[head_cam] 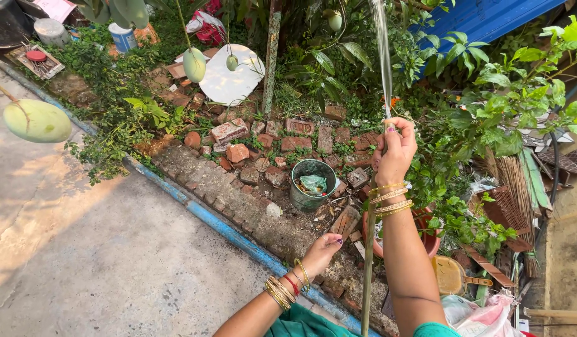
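Bare concrete floor (95, 249) lies open at left, edged by a blue curb (220, 228). Right hand (393, 153), raised, fingers closed around the upright thin pole (368, 249). Left hand (323, 248) hangs lower, fingers curled loosely, holding nothing, near the brick rubble (263, 150).

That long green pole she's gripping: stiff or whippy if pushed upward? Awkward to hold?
The green pole looks thin for its length, so it probably flexes and sways at the top. The right hand grips it high while the left hand sits low beside it, suggesting it needs steadying. Likely light; its smooth surface may slip.
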